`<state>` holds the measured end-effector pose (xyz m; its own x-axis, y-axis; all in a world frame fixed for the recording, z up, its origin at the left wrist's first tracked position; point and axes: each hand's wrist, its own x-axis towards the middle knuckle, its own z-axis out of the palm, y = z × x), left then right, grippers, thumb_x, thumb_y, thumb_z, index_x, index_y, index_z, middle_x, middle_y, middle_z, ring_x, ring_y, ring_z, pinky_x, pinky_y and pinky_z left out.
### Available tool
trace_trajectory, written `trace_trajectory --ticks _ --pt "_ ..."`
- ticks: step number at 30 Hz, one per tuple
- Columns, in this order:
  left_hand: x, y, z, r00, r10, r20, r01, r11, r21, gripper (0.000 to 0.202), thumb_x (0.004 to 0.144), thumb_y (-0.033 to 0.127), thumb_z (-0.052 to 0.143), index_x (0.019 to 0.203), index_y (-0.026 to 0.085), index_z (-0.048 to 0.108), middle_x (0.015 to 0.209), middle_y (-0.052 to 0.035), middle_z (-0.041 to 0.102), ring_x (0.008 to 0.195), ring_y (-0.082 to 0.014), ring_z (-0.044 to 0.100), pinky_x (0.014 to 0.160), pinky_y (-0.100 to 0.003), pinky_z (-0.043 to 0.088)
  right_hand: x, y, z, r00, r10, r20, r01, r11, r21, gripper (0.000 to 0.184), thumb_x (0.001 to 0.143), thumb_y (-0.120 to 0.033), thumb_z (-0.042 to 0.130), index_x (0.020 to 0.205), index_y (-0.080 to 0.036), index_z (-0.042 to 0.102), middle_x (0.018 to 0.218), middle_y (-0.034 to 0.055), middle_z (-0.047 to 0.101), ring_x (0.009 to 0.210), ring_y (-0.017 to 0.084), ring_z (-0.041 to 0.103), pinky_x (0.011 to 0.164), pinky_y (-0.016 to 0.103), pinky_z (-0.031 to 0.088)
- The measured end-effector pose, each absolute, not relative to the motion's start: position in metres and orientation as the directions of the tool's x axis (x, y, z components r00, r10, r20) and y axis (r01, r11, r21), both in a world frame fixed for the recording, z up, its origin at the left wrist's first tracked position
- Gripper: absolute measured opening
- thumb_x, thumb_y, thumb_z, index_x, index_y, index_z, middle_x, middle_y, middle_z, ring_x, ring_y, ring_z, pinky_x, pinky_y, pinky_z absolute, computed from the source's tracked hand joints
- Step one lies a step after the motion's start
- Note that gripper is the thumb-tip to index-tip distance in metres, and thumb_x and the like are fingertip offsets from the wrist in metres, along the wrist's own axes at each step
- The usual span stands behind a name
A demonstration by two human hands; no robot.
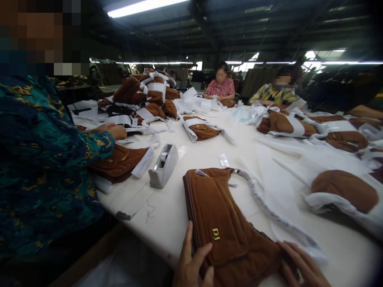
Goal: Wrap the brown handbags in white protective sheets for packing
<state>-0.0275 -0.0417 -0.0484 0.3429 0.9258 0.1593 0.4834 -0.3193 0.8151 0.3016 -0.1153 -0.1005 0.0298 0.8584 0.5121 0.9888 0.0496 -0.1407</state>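
Note:
A brown corduroy bag (221,223) with a small gold logo lies flat on the white table (167,207) right in front of me. My left hand (191,263) holds its near left edge, thumb on top and fingers curled round the rim. My right hand (302,267) rests on the bag's near right corner with the fingers stretched flat. A strap wrapped in white paper (269,207) runs from the bag's top toward my right hand.
A grey tape dispenser (164,165) stands left of the bag. A person in a teal patterned top (44,159) sits close at my left over another brown bag (119,161). More wrapped bags (344,189) lie around. Two people (221,85) sit at the far side.

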Motion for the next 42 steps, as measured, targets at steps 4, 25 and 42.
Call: trace_trajectory --ticks 4,25,42 --pt "-0.041 -0.025 -0.016 0.554 0.817 0.158 0.509 -0.483 0.713 0.024 0.071 0.029 0.06 0.094 0.03 0.066 0.122 -0.0074 0.05 0.095 -0.0247 0.056 0.082 -0.036 0.047 0.307 -0.111 -0.092 0.109 0.864 0.492 0.978 -0.003 -0.211 0.043 0.083 -0.034 0.042 0.125 -0.025 0.041 0.125 0.0054 0.046 0.11 0.025 0.049 0.095 0.041 0.041" --pt "-0.015 0.152 -0.024 0.294 0.954 -0.057 0.249 -0.019 0.968 0.038 0.072 0.028 0.055 0.108 0.014 0.055 0.108 -0.007 0.06 0.104 -0.0233 0.052 0.096 -0.037 0.036 0.255 -0.098 -0.074 0.466 0.726 0.506 0.865 -0.252 -0.434 0.05 0.083 -0.047 0.041 0.123 -0.019 0.044 0.13 0.0105 0.041 0.119 0.03 0.039 0.101 0.051 0.03" --pt "-0.068 0.045 -0.023 -0.054 0.922 -0.384 0.041 0.386 0.921 0.055 0.057 0.048 0.069 0.101 0.017 0.056 0.105 -0.0075 0.061 0.105 -0.0263 0.054 0.089 -0.033 0.046 0.335 -0.029 -0.053 0.726 0.688 -0.014 0.411 -0.45 -0.793 0.05 0.073 -0.057 0.05 0.102 -0.017 0.058 0.088 0.0078 0.065 0.075 0.023 0.063 0.062 0.032 0.051"
